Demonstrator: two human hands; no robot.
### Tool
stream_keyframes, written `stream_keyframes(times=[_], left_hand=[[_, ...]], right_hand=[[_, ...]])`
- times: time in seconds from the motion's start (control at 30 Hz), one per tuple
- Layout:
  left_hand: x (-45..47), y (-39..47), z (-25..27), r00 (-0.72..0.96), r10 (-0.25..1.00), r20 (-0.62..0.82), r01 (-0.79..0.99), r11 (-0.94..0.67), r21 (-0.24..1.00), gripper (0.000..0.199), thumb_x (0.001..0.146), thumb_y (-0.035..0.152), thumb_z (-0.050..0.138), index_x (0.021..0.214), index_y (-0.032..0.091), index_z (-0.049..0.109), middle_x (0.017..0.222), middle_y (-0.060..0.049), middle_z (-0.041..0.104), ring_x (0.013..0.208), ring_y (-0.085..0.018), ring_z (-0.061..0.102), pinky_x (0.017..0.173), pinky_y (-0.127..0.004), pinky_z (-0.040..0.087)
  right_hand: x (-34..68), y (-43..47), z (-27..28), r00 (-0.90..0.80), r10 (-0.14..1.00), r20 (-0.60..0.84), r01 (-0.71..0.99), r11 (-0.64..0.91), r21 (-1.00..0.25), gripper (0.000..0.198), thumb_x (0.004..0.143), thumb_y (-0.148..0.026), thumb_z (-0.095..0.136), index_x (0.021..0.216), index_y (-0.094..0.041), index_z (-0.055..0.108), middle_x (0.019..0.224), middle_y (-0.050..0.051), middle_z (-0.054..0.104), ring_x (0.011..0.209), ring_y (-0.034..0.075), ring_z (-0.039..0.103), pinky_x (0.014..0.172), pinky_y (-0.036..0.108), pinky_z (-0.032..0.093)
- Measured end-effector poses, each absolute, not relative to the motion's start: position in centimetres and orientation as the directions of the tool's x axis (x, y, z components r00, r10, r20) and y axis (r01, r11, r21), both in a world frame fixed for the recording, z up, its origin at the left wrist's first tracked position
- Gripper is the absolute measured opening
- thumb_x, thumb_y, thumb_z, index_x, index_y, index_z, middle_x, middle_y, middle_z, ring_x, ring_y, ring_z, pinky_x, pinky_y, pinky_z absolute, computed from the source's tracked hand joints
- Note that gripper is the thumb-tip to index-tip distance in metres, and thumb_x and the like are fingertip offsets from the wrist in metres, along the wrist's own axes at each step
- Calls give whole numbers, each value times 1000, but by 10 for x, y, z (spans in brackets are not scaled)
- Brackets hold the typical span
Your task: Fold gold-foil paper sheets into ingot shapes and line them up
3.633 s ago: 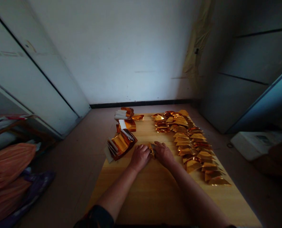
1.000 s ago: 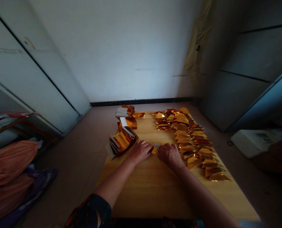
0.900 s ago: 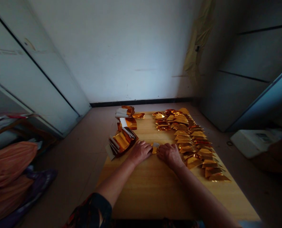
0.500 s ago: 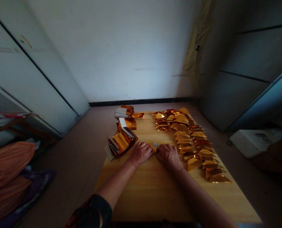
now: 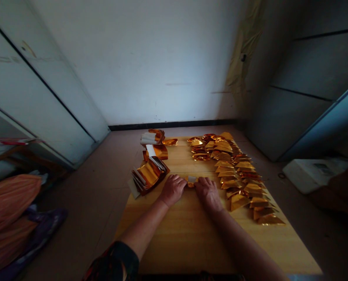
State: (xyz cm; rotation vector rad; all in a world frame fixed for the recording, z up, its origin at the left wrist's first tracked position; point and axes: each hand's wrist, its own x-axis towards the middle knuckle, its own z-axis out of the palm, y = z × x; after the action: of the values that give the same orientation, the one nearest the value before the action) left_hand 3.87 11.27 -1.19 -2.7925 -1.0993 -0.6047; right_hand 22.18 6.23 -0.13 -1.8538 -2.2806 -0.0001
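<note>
Between my two hands, near the middle of the wooden table (image 5: 176, 234), is a small piece of gold foil paper (image 5: 191, 180) with a pale grey patch on top. My left hand (image 5: 174, 190) has its fingers closed on the paper's left end. At the right end, my right hand (image 5: 207, 192) grips it with bent fingers. Most of the paper's ends are hidden under the fingers. A fanned stack of gold foil sheets (image 5: 150, 175) lies just left of my left hand. To the right of my right hand are rows of folded gold paper pieces (image 5: 240, 201).
Behind the near stack sit more foil sheets (image 5: 159, 152) and a curled bundle (image 5: 153, 137). One folded gold piece (image 5: 170, 142) lies beside them. Orange cloth (image 5: 13, 207) is at the left, and a white box (image 5: 301, 175) stands on the floor at the right.
My hands have moved slightly apart at the paper, the right one shifting a little to the right. More of the paper's middle shows between them. The stacks and rows stay put.
</note>
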Motion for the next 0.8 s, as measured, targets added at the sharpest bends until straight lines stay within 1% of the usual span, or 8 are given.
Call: stream_keyframes(times=[0.13, 0.37, 0.57, 0.8], left_hand=[[39, 114, -17, 658, 623, 422, 658, -749, 79, 19, 89, 17, 48, 89, 20, 67, 82, -5, 67, 80, -18, 55, 72, -33, 39], [38, 114, -21, 650, 592, 476, 651, -757, 52, 16, 88, 19, 52, 86, 20, 67, 83, -4, 67, 79, -17, 55, 71, -31, 39], [40, 111, -16, 656, 611, 442, 671, -741, 29, 16, 89, 18, 50, 83, 19, 65, 75, -3, 65, 76, -17, 54, 70, -32, 37], [41, 110, -15, 638, 628, 445, 683, -729, 48, 14, 89, 16, 51, 84, 19, 64, 73, -2, 65, 74, -17, 54, 69, -32, 37]], right_hand=[[222, 64, -4, -223, 964, 143, 961, 242, -131, 20, 94, -23, 43, 91, -23, 63, 98, 7, 60, 94, 21, 47, 76, 31, 31], [224, 65, -9, -237, 959, 156, 961, 255, -108, 19, 95, -22, 43, 92, -23, 62, 97, 6, 60, 92, 20, 47, 76, 31, 31], [224, 64, -7, -243, 956, 166, 960, 261, -98, 17, 94, -23, 45, 95, -23, 62, 98, 6, 60, 93, 21, 47, 76, 31, 30], [223, 64, -6, -195, 968, 158, 967, 217, -136, 20, 95, -23, 43, 96, -23, 62, 98, 5, 60, 94, 20, 48, 77, 30, 30]])
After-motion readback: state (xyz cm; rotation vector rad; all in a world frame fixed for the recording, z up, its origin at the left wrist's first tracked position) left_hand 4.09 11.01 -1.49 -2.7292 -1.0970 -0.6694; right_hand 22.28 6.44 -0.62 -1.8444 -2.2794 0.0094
